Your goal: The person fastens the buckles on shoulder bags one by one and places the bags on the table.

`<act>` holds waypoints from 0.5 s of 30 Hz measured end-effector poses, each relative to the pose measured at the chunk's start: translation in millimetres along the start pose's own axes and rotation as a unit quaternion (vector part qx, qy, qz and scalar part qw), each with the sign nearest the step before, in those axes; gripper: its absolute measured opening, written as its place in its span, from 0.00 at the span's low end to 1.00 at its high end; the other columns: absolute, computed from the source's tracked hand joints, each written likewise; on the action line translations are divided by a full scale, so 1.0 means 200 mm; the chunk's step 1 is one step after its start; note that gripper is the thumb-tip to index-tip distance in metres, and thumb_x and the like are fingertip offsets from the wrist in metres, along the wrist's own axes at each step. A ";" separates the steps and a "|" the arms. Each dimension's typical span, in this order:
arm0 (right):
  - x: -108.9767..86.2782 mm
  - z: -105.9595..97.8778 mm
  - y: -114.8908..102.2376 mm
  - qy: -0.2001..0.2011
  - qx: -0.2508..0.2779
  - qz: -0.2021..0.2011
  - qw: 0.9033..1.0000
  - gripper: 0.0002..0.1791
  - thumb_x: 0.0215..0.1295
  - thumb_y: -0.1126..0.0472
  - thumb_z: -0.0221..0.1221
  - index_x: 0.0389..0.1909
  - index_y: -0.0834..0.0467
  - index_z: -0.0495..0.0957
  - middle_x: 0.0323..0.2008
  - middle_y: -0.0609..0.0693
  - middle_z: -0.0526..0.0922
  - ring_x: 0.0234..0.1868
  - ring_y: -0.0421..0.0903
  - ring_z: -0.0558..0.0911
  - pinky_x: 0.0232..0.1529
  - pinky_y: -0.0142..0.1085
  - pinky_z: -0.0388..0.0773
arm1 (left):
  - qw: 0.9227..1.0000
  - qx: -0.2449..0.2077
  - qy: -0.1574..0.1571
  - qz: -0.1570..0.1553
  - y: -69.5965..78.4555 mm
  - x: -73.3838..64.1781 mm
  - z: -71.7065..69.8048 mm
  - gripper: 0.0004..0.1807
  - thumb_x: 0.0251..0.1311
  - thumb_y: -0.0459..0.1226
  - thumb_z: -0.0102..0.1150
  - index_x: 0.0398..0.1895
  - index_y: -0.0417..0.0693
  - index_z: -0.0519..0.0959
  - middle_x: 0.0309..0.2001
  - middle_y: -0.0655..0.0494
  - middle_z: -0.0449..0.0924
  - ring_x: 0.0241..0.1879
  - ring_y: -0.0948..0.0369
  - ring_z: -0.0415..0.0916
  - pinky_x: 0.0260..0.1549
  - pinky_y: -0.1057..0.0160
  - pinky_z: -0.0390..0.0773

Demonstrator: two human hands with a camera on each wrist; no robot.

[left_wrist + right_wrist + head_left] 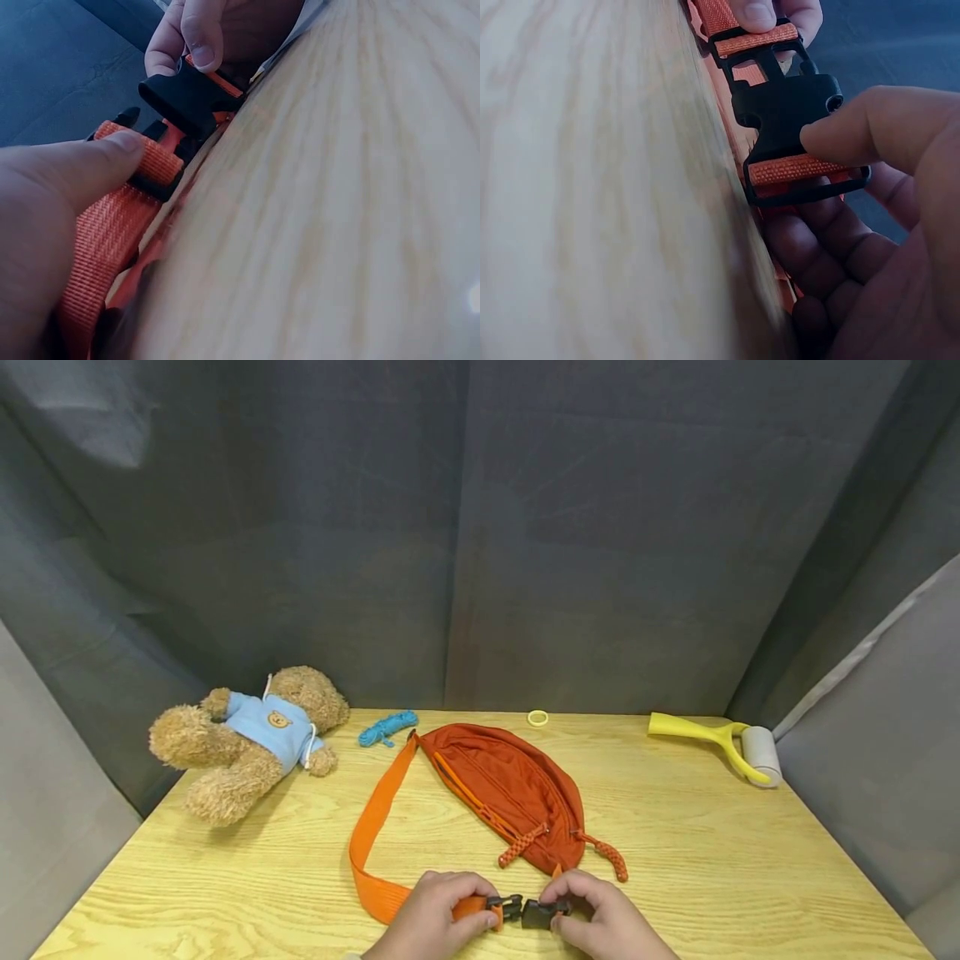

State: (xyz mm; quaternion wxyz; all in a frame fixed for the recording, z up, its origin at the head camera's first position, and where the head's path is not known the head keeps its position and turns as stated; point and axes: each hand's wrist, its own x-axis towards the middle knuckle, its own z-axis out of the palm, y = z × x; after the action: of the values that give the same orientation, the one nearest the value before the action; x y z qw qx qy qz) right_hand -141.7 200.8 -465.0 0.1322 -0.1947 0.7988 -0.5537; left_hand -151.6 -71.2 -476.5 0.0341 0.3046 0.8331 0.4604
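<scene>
A red-orange waist bag (510, 785) lies on the table with its orange strap (366, 835) looping round to the front. At the near edge my left hand (438, 917) pinches the pronged half (512, 907) of the black buckle, where the strap threads through it. Facing it, my right hand (607, 917) grips the socket half (787, 109) between thumb and fingers. The two halves are lined up end to end. A narrow gap shows between them in the head view; the wrist views do not settle whether the prong tips enter the socket.
A teddy bear (273, 735) in a blue top lies at the back left. Beside it is a blue cord bundle (387, 727). A small yellow ring (537, 718) lies behind the bag, and a yellow-handled roller (720, 743) at the back right. Grey cloth (600, 527) walls the table.
</scene>
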 end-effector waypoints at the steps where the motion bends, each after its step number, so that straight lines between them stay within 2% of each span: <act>1: 0.00 0.00 0.00 0.000 -0.002 -0.002 1.000 0.10 0.61 0.69 0.63 0.43 0.58 0.81 0.46 0.51 0.83 0.42 0.37 0.80 0.43 0.31 0.73 | 1.000 -0.005 0.001 0.002 0.00 0.00 0.00 0.09 0.64 0.50 0.65 0.43 0.62 0.84 0.41 0.71 0.84 0.35 0.74 0.77 0.35 0.68 0.73; 8: -0.01 0.00 0.01 0.000 -0.013 -0.023 1.000 0.10 0.61 0.69 0.63 0.44 0.58 0.80 0.46 0.51 0.82 0.44 0.39 0.80 0.45 0.31 0.73 | 0.999 -0.044 -0.001 0.009 0.00 0.00 0.01 0.09 0.64 0.48 0.65 0.42 0.57 0.84 0.38 0.70 0.85 0.30 0.74 0.77 0.29 0.70 0.76; 15: -0.01 -0.01 0.00 -0.002 -0.016 -0.012 1.000 0.11 0.59 0.70 0.63 0.43 0.58 0.79 0.45 0.51 0.81 0.44 0.39 0.80 0.46 0.30 0.72 | 0.998 -0.055 -0.005 0.002 0.00 0.00 0.01 0.10 0.65 0.48 0.65 0.43 0.56 0.84 0.38 0.70 0.84 0.30 0.73 0.76 0.29 0.69 0.76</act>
State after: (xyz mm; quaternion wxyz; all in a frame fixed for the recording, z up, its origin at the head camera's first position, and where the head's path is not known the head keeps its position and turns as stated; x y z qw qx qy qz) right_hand -141.3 202.3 -464.7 0.1237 -0.2076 0.8048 -0.5421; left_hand -151.1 -69.9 -476.4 0.0540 0.3057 0.8057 0.5044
